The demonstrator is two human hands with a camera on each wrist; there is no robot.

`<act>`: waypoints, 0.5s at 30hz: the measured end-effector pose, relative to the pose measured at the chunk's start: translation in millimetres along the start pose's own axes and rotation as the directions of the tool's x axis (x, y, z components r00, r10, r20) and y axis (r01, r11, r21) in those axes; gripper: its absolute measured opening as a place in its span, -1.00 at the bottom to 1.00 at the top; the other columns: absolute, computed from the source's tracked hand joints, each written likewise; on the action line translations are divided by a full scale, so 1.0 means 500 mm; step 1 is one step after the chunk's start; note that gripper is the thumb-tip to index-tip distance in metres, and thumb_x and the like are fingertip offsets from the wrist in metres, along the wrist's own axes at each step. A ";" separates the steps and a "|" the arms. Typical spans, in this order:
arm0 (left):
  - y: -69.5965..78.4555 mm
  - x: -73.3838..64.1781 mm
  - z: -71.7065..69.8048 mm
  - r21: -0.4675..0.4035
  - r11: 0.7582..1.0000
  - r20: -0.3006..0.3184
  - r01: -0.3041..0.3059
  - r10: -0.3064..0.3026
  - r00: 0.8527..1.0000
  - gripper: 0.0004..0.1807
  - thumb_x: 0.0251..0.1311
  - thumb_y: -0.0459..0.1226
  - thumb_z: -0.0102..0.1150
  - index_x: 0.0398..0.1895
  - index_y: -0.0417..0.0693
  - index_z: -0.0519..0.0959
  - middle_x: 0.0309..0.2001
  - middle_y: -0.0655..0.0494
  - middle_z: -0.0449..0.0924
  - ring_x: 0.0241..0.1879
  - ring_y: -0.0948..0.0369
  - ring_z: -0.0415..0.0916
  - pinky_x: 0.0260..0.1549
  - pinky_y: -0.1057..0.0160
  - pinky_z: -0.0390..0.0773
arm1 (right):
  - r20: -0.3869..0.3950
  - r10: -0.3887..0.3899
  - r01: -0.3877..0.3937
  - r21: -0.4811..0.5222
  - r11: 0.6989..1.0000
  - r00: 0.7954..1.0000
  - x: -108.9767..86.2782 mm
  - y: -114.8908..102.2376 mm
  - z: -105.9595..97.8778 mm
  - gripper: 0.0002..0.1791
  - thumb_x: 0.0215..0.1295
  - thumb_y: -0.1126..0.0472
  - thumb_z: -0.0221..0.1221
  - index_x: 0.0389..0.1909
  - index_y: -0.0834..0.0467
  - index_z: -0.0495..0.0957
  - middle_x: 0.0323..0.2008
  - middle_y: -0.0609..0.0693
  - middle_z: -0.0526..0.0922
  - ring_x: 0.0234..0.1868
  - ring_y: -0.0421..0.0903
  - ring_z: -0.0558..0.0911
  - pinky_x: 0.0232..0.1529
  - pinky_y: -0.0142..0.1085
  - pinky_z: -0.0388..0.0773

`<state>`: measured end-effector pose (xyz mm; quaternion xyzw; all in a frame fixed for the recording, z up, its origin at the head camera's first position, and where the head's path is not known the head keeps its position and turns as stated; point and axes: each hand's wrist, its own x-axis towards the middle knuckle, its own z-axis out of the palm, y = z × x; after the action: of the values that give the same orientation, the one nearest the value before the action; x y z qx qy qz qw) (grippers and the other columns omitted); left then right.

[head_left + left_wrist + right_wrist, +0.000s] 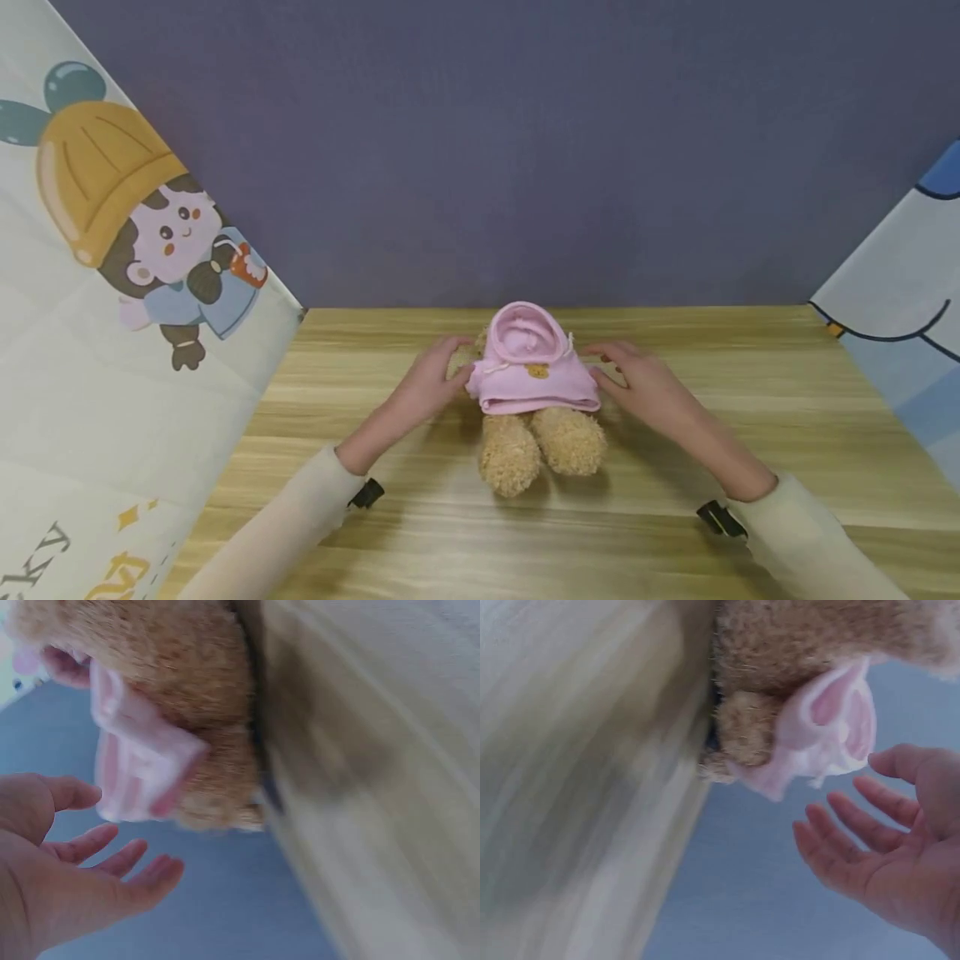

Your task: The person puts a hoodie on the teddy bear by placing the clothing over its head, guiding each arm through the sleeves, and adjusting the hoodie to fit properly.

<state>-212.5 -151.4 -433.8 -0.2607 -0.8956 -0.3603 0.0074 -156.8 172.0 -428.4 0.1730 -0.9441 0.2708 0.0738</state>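
Observation:
A plush toy with curly tan legs (510, 457) lies on the wooden table, its feet toward me. Over its upper part is a small pink hoodie (536, 387) with a bear patch on the front; the hood gapes upward and I see no head in it. My left hand (429, 379) is at the hoodie's left side, fingers spread and loosely bent, with the thumb close to the cloth in the left wrist view. On the other side my right hand (645, 392) is held likewise, its thumb tip at the hoodie's edge (832, 735). Neither hand grips the cloth.
The wooden tabletop (360, 533) ends at a dark blue-grey panel (525, 167) behind the toy. A printed panel with a cartoon child (165, 225) borders the left, and another printed panel (900, 283) the right. A black clip (722, 518) is at the right cuff.

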 end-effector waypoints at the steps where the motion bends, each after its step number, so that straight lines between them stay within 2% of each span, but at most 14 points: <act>1: 0.012 -0.003 -0.003 0.050 0.997 -0.023 -0.056 0.057 0.998 -0.56 0.38 -0.33 0.20 0.29 -0.26 0.47 0.26 -0.21 0.51 0.20 -0.12 0.50 0.19 -0.05 0.52 | -0.011 -0.032 0.032 -0.011 0.999 0.999 -0.003 -0.006 -0.006 -0.62 0.44 0.20 0.23 0.22 0.19 0.56 0.15 0.23 0.63 -0.11 0.12 0.70 -0.09 0.06 0.65; 4: 0.049 -0.015 -0.005 0.182 0.960 -0.053 -0.213 0.225 0.973 -0.60 0.35 -0.34 0.24 0.21 -0.27 0.50 0.17 -0.20 0.55 0.15 -0.12 0.51 0.20 -0.06 0.49 | -0.010 -0.133 0.133 -0.042 0.990 0.991 -0.009 -0.021 -0.014 -0.64 0.38 0.23 0.29 0.15 0.21 0.60 0.12 0.24 0.65 0.01 0.21 0.68 0.03 0.11 0.62; 7: 0.075 -0.026 0.005 0.251 0.918 -0.013 -0.306 0.319 0.948 -0.61 0.31 -0.32 0.29 0.16 -0.24 0.53 0.11 -0.14 0.59 0.12 -0.08 0.53 0.20 -0.04 0.50 | 0.013 -0.231 0.231 -0.077 0.970 0.973 -0.013 -0.032 -0.007 -0.62 0.26 0.28 0.37 0.09 0.23 0.62 0.07 0.24 0.67 0.04 0.20 0.68 0.08 0.08 0.60; 10: 0.084 -0.033 0.024 0.293 0.897 0.072 -0.330 0.324 0.943 -0.63 0.31 -0.23 0.33 0.11 -0.20 0.56 0.07 -0.07 0.61 0.08 -0.01 0.55 0.17 0.01 0.53 | 0.051 -0.296 0.300 -0.093 0.950 0.954 -0.016 -0.039 0.005 -0.56 0.10 0.44 0.39 0.06 0.25 0.63 0.03 0.20 0.69 0.03 0.18 0.68 0.07 0.04 0.62; 12: 0.082 -0.034 0.036 0.307 0.890 0.126 -0.337 0.313 0.941 -0.64 0.31 -0.19 0.33 0.07 -0.18 0.58 0.03 -0.04 0.62 0.05 0.03 0.56 0.14 0.03 0.55 | 0.073 -0.309 0.315 -0.095 0.944 0.948 -0.018 -0.042 0.015 -0.50 0.02 0.53 0.37 0.06 0.26 0.63 0.02 0.18 0.69 0.03 0.16 0.67 0.06 0.02 0.62; 15: 0.072 -0.033 0.050 0.293 0.897 0.169 -0.331 0.292 0.942 -0.67 0.33 -0.15 0.32 0.02 -0.16 0.61 -0.04 -0.01 0.63 -0.02 0.09 0.58 0.09 0.05 0.57 | 0.089 -0.306 0.313 -0.086 0.946 0.948 -0.018 -0.044 0.030 -0.51 0.04 0.57 0.33 0.06 0.27 0.64 0.02 0.17 0.70 0.04 0.16 0.67 0.08 0.03 0.61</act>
<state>-176.8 -120.9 -432.4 -0.4173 -0.8873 -0.1893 0.0527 -140.9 149.2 -432.6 0.3252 -0.9195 0.2020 0.0888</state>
